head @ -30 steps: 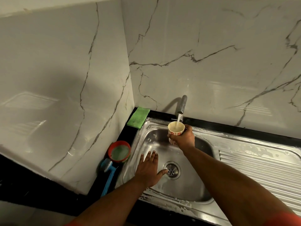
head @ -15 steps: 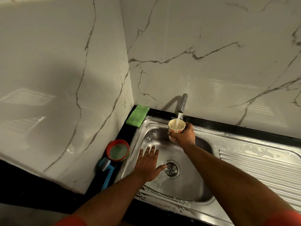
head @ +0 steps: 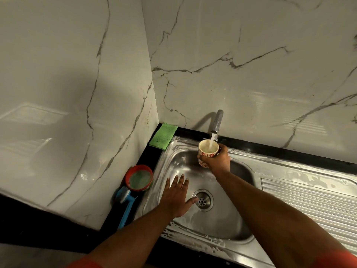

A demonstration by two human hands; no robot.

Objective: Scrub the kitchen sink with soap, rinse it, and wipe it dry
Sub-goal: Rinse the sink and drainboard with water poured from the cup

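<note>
Head view, nearest first: two bare forearms reach forward from red-orange sleeves (head: 336, 258) at the bottom edge, crossing the near rim of the steel sink (head: 193, 242), where patches of white suds cling. The left hand (head: 176, 198) lies palm down on the basin floor, fingers straight and a little spread, holding nothing. Its thumb tip points at the drain (head: 202, 199), which sits just to the right of that hand. To the left of this hand, outside the basin on the black counter (head: 270, 148), lies a blue brush (head: 125, 207), and just beyond the brush head stands a red bowl (head: 138, 177) with something pale green inside. Farther on and to the right, the right hand (head: 216, 159) curls its fingers round a small cup (head: 207, 149) with a red flower pattern, held upright over the back of the basin. Right of that forearm runs the ribbed drainboard (head: 309, 200), smeared with suds along its far edge. Directly above the gripped cup is the tap (head: 217, 120), and a stream of water (head: 212, 141) falls from it into the cup. Left of the cup, in the back corner, a green cloth (head: 163, 136) lies flat on the counter, against the sink's rim. Behind everything rise white marble walls (head: 251, 84) with grey veins.
</note>
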